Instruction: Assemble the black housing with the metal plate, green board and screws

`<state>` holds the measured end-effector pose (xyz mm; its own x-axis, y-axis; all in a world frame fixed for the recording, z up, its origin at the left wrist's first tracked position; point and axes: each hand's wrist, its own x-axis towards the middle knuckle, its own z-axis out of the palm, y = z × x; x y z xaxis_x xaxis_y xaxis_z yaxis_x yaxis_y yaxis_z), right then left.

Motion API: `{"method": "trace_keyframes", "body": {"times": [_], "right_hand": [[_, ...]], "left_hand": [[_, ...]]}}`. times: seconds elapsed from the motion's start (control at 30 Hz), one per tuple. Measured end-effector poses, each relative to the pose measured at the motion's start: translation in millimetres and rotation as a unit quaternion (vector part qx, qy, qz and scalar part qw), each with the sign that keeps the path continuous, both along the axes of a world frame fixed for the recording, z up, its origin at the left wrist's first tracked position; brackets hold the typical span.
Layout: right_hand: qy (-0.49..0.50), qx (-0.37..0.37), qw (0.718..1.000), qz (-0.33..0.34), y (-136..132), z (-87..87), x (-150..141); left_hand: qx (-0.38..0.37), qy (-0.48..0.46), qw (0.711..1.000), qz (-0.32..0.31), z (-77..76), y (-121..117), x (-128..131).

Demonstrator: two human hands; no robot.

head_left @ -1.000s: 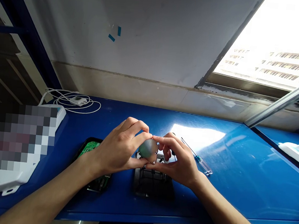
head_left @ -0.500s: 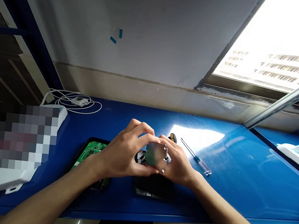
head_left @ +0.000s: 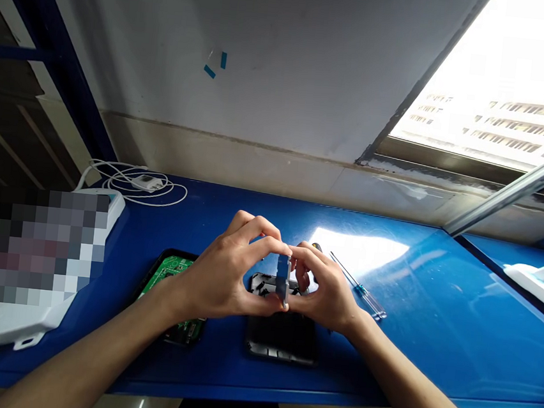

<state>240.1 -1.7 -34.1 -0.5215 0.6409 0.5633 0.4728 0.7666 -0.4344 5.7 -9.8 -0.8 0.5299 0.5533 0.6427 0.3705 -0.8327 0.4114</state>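
A small shiny square panel with tabs along its edge (head_left: 282, 281) is held up and seen nearly edge-on. My left hand (head_left: 231, 274) pinches its top and bottom edges between fingers and thumb. From the other side my right hand (head_left: 324, 289) closes on the same edges with its fingers and thumb. Below the hands, a black plastic casing half (head_left: 281, 339) lies on the table, its upper part partly covered by the fingers. Beside my left forearm lies another black casing holding a green circuit board (head_left: 169, 268), which the arm partly hides.
A clear-handled screwdriver (head_left: 364, 296) lies right of my right hand, with a yellow-and-black object (head_left: 316, 247) behind the fingers. At left stands a white device (head_left: 56, 315), its screen blurred out. A coiled white cable with an adapter (head_left: 147, 183) lies on the blue table (head_left: 453, 324).
The panel has turned from facing me to nearly edge-on between both hands. My right-hand fingers have shifted, and more of the black casing below shows.
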Motion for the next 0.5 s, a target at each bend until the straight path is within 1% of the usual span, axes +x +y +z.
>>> {"method": "trace_keyframes", "body": {"times": [0.17, 0.33, 0.5], "right_hand": [[0.003, 0.031, 0.999, -0.01, 4.8, 0.0, 3.2], [0.007, 0.027, 0.999, -0.019, 5.8, 1.4, 6.6], [0.007, 0.033, 0.999, -0.024, 6.5, 4.5, 10.3]], "left_hand": [[0.001, 0.003, 1.0, 0.014, 1.6, 3.1, -2.2], [0.004, 0.005, 1.0, 0.024, 2.9, 5.5, -3.4], [-0.009, 0.014, 0.999, 0.036, 5.7, 5.9, -5.0]]}}
